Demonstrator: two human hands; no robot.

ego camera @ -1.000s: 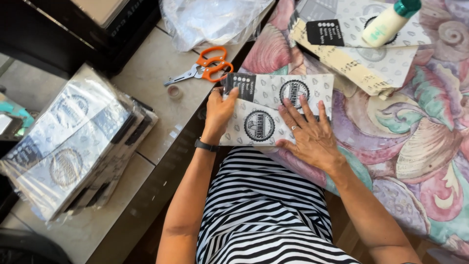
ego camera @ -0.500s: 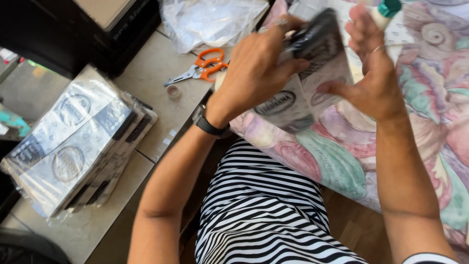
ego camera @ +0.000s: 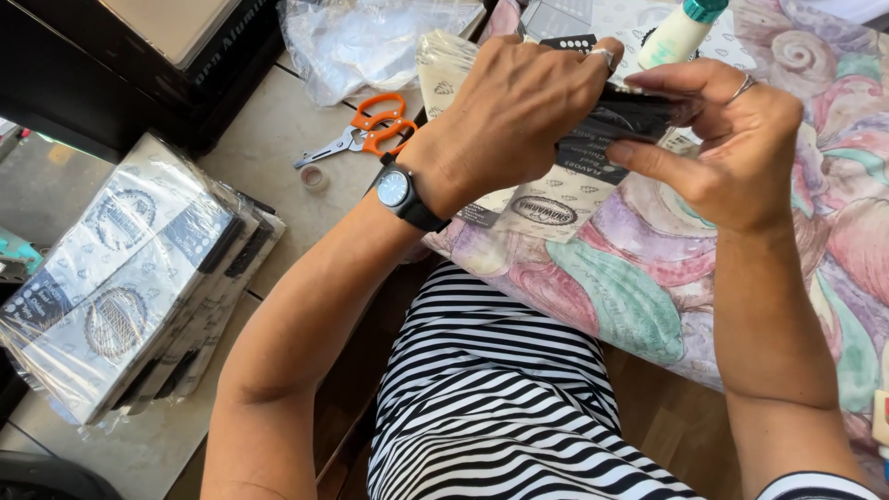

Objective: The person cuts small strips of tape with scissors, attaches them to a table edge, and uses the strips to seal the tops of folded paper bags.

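Floral tablecloth (ego camera: 648,306) in pastel swirls covers the table on the right side, tiled floor below on the left. Left hand (ego camera: 514,116), watch on wrist, grips a dark printed paper bag (ego camera: 616,125) from the near side, fingers curled over its top edge. Right hand (ego camera: 727,139) pinches the same bag's other end between thumb and fingers, both hands lifted above the table. Under the hands lies a flat pale printed bag (ego camera: 546,199) on the cloth. Beyond the right hand stands a white bottle with teal cap (ego camera: 681,32). Left of the left hand, orange-handled scissors (ego camera: 366,130) lie on the floor near a clear plastic bag (ego camera: 370,42). Further left, a plastic-wrapped stack of bags (ego camera: 130,278).
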